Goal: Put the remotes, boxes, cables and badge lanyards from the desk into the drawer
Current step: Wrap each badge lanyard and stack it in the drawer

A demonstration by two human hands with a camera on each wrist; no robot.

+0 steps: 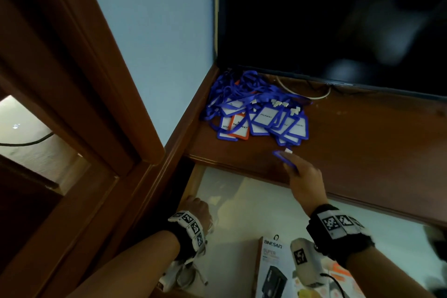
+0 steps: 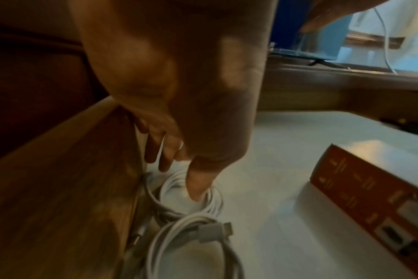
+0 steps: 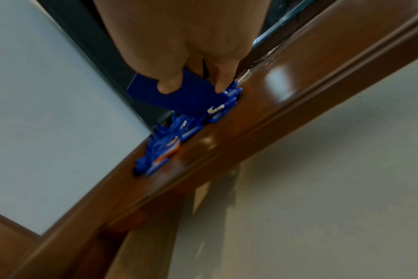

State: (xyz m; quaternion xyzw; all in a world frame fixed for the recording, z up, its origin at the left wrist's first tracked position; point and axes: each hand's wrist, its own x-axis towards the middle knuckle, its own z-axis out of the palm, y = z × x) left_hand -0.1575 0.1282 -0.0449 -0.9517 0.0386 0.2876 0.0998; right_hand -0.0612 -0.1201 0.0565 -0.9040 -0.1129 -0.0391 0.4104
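Bare forearms, black wristbands (image 1: 338,232), white checkered marker tags (image 1: 191,225)

glossy wooden desk (image 3: 286,105); smooth plastic badge holder (image 3: 179,98).

Blue badge lanyards (image 1: 256,109) heaped on desk (image 1: 362,133); white cables (image 2: 191,217) coiled in drawer (image 2: 286,188).

Dim, blurred, warped wide-angle edges
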